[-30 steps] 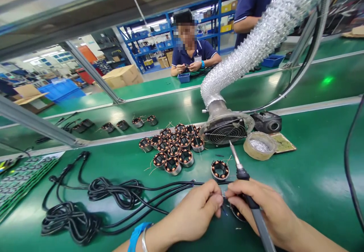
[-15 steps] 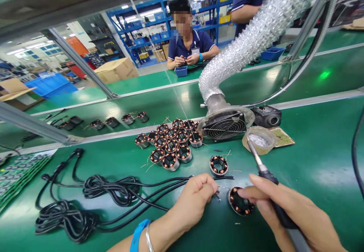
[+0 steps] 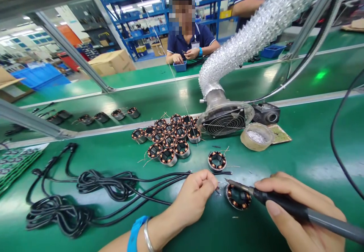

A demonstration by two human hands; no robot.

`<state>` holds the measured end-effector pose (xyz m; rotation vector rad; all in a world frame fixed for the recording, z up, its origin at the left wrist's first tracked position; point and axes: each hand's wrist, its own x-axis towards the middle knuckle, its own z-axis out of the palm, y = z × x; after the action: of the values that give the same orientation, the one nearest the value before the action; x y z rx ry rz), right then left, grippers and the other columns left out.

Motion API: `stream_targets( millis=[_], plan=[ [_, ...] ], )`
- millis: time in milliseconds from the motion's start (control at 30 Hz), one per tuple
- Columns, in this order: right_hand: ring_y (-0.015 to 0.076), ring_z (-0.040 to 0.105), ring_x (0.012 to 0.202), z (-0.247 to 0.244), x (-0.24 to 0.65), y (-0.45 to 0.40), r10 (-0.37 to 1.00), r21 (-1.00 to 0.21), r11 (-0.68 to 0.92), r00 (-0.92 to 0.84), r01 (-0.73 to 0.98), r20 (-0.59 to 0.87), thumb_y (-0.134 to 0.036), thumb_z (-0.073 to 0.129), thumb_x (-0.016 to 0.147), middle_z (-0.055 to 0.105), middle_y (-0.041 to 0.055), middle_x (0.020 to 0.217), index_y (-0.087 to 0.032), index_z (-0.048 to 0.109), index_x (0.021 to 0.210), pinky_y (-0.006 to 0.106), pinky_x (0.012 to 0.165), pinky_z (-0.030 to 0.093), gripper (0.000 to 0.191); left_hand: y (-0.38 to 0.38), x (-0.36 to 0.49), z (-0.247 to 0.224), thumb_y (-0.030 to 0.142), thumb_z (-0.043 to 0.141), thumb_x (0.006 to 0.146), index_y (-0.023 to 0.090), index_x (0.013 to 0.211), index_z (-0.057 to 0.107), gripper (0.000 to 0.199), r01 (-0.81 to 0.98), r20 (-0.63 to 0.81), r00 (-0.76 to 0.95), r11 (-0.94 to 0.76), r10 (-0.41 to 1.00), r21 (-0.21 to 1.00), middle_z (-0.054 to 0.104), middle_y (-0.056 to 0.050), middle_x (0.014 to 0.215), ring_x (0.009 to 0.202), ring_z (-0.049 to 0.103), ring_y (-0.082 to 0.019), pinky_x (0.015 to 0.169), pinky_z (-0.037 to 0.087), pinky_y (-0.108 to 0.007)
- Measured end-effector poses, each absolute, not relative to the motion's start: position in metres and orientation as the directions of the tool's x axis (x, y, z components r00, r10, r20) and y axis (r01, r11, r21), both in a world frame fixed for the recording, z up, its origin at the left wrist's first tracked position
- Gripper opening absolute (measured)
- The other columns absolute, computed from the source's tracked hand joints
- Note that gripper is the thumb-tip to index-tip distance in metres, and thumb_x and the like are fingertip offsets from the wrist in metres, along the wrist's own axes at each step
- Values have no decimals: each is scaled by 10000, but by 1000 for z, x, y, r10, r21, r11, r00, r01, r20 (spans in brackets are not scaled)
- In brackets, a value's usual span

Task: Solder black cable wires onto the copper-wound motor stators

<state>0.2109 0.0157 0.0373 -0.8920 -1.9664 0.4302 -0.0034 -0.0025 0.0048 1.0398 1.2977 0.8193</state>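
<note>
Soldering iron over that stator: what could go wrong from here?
1. The soldering iron has its tip close to the fingertips of the left hand; if hot, a slip could burn them.
2. Its metal shaft crosses above the rim of the stator, so dipping might scorch the copper windings.
3. A black cable ends just past the tip; contact could melt its jacket.

A ribbed silver duct (image 3: 253, 39) rises rightward from the back of the round fan (image 3: 224, 125). Just right of the fan sits a black device (image 3: 267, 113) with a round lens-like front. Beyond the fan, slightly left, a person in a navy shirt (image 3: 204, 36) sits behind a small blue tray (image 3: 180, 66). Farther back and left of the fan are blue shelves (image 3: 145, 36), a cardboard box (image 3: 110, 63) and a blue crate (image 3: 42, 78).
</note>
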Motion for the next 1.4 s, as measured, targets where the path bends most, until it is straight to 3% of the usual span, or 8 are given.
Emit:
stream_targets(
  millis=[300, 600, 867, 1067, 1200, 1400],
  plan=[
    [152, 634, 611, 37, 211, 18, 717, -600, 697, -381, 393, 583, -160, 547, 881, 674, 2, 747, -219, 611, 975, 251, 495, 474, 128, -2, -3, 7, 354, 526, 828, 180, 691, 508, 222, 52, -340, 130, 336, 931, 940, 330, 72, 574, 554, 254, -104, 524, 227, -236],
    [99, 544, 470, 48, 196, 12, 721, -638, 692, -374, 339, 583, -128, 533, 843, 590, -16, 633, -211, 627, 928, 196, 406, 452, 151, -3, -3, 6, 358, 510, 832, 179, 699, 497, 223, 66, -336, 142, 330, 931, 942, 359, 57, 603, 580, 282, -111, 538, 229, -240],
    [181, 615, 519, 26, 200, 10, 576, -515, 817, -377, 259, 725, -91, 541, 763, 645, 28, 673, -219, 624, 1020, 301, 434, 455, 299, -3, -3, 6, 359, 511, 829, 182, 694, 495, 223, 73, -333, 151, 326, 931, 943, 359, 58, 605, 580, 280, -111, 542, 228, -242],
    [211, 638, 600, 31, 197, -6, 727, -620, 683, -285, 385, 624, -94, 514, 790, 653, 41, 735, -247, 623, 994, 341, 524, 499, 278, -3, -3, 6, 375, 521, 825, 181, 690, 496, 238, 74, -333, 150, 325, 931, 943, 368, 54, 609, 586, 290, -113, 549, 234, -244],
    [238, 671, 676, 31, 202, -5, 693, -561, 710, -282, 425, 663, -104, 518, 771, 664, 62, 762, -241, 630, 988, 338, 542, 519, 281, -4, -4, 4, 342, 504, 828, 182, 694, 496, 209, 61, -317, 156, 311, 935, 948, 380, 51, 618, 592, 299, -114, 558, 246, -243],
    [222, 662, 563, 26, 209, 8, 612, -527, 789, -342, 316, 713, -180, 563, 829, 651, 37, 670, -253, 652, 993, 308, 421, 472, 200, -4, -3, 5, 352, 510, 822, 178, 695, 502, 215, 61, -322, 152, 316, 935, 947, 385, 48, 618, 596, 305, -115, 559, 252, -242]
  ],
)
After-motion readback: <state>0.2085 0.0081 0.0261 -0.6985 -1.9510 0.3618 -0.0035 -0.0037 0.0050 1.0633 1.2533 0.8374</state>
